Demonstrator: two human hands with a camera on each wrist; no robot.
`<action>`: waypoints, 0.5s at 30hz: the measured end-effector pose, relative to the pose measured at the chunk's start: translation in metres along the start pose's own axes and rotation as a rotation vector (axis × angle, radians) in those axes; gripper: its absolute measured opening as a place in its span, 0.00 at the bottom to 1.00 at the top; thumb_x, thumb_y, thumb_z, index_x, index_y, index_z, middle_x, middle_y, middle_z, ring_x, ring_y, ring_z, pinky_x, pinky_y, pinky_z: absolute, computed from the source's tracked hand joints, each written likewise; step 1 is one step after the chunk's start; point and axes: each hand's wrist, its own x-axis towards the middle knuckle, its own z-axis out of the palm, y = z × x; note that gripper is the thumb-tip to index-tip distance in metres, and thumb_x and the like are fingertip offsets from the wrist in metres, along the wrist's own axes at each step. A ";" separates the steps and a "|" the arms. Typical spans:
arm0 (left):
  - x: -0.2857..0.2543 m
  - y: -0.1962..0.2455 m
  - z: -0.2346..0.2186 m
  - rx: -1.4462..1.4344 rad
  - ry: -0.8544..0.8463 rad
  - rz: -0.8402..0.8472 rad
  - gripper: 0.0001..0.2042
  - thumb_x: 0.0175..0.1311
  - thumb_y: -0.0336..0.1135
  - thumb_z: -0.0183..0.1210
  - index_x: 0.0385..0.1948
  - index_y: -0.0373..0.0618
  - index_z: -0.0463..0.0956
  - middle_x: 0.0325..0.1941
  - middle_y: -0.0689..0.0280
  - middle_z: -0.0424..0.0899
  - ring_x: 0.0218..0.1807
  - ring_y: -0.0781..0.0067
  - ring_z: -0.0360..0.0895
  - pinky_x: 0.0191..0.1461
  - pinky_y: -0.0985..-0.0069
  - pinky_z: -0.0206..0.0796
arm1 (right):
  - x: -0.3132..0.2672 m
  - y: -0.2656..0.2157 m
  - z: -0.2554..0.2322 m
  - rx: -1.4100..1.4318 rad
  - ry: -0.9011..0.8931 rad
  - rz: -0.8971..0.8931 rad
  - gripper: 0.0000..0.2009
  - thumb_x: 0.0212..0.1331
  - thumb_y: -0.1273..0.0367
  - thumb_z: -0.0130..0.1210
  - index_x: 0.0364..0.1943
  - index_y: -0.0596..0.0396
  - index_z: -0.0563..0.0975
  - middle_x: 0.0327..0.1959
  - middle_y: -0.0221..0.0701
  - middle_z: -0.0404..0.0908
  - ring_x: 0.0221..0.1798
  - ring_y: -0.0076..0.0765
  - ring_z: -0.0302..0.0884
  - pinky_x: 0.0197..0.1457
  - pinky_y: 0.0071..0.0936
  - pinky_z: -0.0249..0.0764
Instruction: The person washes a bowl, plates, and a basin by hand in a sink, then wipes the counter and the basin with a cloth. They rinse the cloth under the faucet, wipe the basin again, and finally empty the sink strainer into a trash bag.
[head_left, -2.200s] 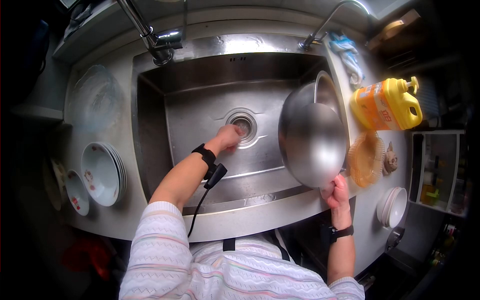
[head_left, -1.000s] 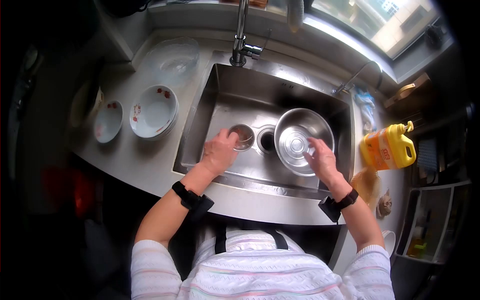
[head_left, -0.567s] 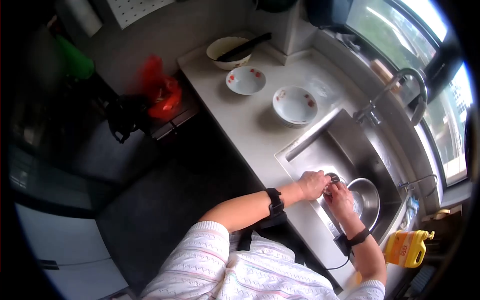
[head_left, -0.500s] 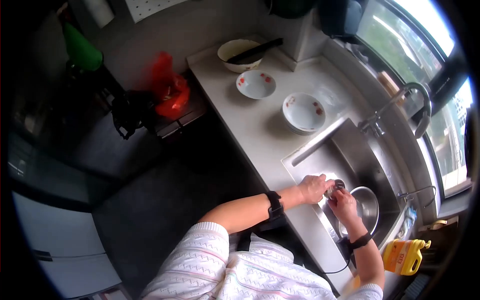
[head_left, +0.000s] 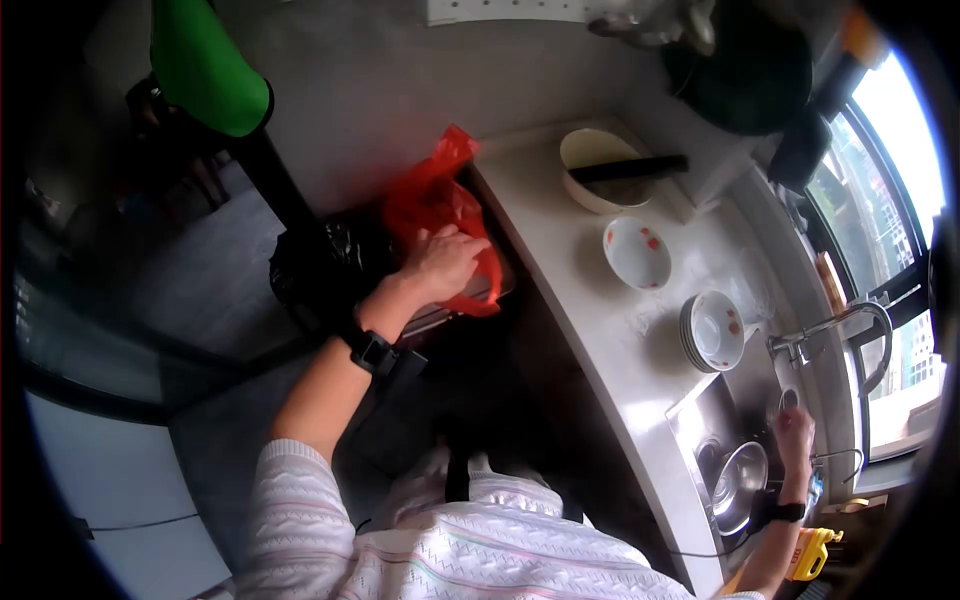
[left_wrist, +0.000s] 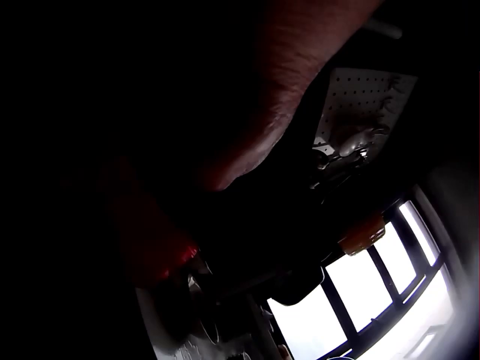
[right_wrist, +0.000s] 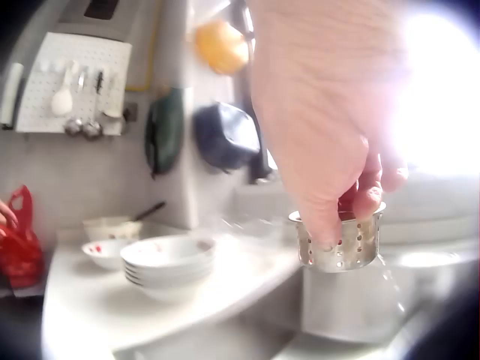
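Note:
In the head view the left hand [head_left: 443, 264] lies over a red plastic bag [head_left: 425, 205], fingers loosely bent; whether they grip it is hidden. The left wrist view is very dark, showing part of the hand [left_wrist: 262, 127] and some red plastic [left_wrist: 176, 262]. The right hand [right_wrist: 337, 127] pinches the rim of a perforated metal strainer [right_wrist: 341, 247], thumb outside and fingers inside. Drops fall beside the strainer. In the head view the right hand [head_left: 795, 435] is over the sink's far side, past a steel bowl [head_left: 742, 478] in the sink.
On the counter [head_left: 600, 330] stand stacked bowls [head_left: 716, 332], a single bowl [head_left: 637, 253] and a cream basin [head_left: 590, 150] with a black object across it. A faucet [head_left: 850, 312] arches beside the sink. A black bag [head_left: 320, 265] and a green item [head_left: 215, 70] are at the left.
The hands, together at the strainer half a second ago, have parted: the left moved to the red bag, the right keeps the strainer over the sink. The head view has turned left.

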 end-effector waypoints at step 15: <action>-0.055 -0.040 -0.002 0.243 -0.148 -0.104 0.13 0.51 0.44 0.56 0.38 0.55 0.78 0.45 0.55 0.71 0.59 0.52 0.56 0.63 0.43 0.37 | 0.206 -0.493 0.104 0.885 -0.476 -0.597 0.12 0.44 0.66 0.59 0.35 0.55 0.78 0.30 0.39 0.78 0.34 0.42 0.76 0.39 0.30 0.71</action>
